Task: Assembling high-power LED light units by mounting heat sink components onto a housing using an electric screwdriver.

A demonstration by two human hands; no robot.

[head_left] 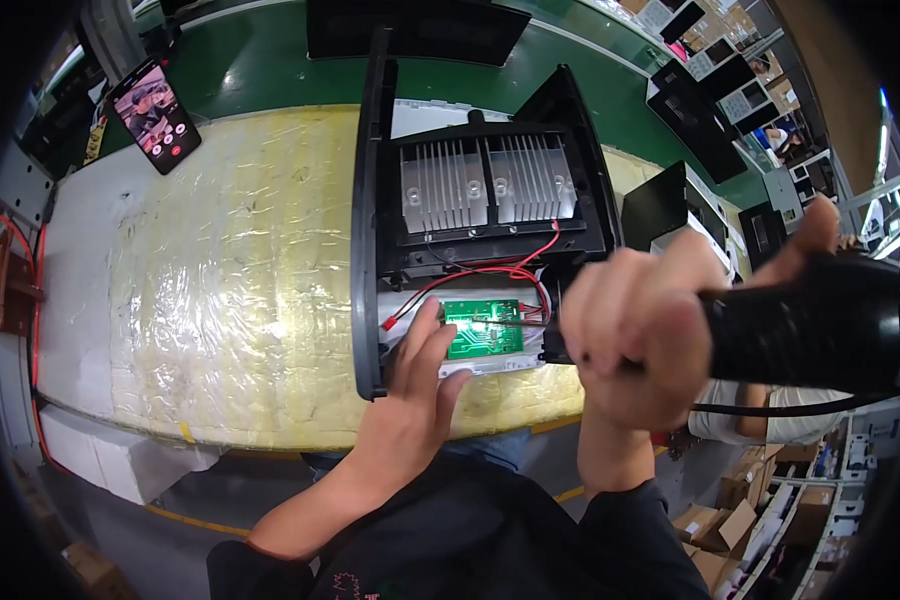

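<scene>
My right hand (630, 335) is wrapped round a black electric screwdriver (805, 325), lying nearly level and blurred by motion. Its thin shaft reaches left over a green circuit board (495, 345), with the tip at the board's middle; whether it sits on a screw is too small to tell. The fingers of my left hand (410, 385) hold the board at its left edge, the thumb by its lower edge. Red wires (495, 270) run from the board toward a black housing (367, 220) around it. Two finned metal heat sinks (445, 185) sit in the housing's far part.
The workbench has a yellowish, film-wrapped pad (230, 270). A phone (155, 118) with a lit screen leans at the far left. Dark panels stand beyond the housing and at the right. The screwdriver's black cable (780, 410) trails to the right. Cardboard boxes (725, 530) are at the lower right.
</scene>
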